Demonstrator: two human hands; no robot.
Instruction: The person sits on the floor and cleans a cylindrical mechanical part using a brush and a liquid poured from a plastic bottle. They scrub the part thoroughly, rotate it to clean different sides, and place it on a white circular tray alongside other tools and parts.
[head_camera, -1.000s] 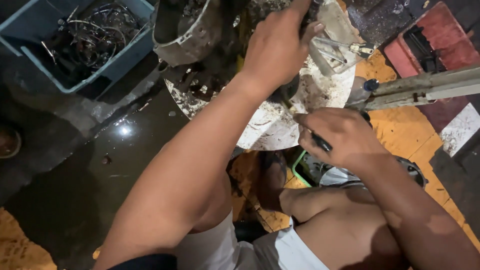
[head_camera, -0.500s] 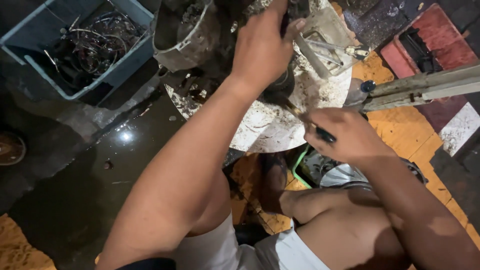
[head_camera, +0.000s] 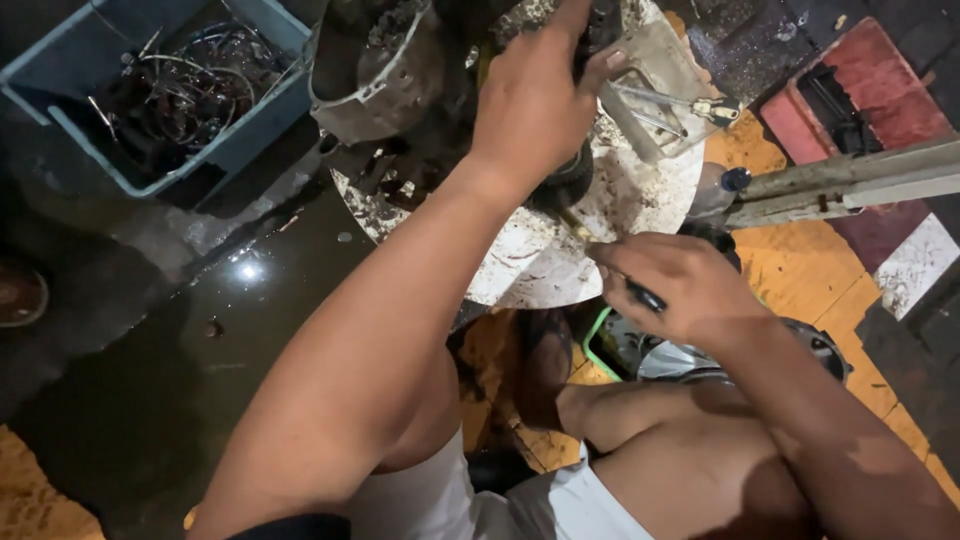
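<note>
My left hand (head_camera: 535, 100) clenched the dark greasy metal part (head_camera: 570, 180) steady (messy work) while my right hand (head_camera: 675, 285) gripped a black-handled screwdriver (head_camera: 640, 293) just below it.

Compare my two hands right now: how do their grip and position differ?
The left hand reaches farther away, clamped over a dark grimy part on the white round board. The right hand sits nearer the body, fisted around a dark-handled tool angled toward that part. Both are bare and closed on something.
</note>
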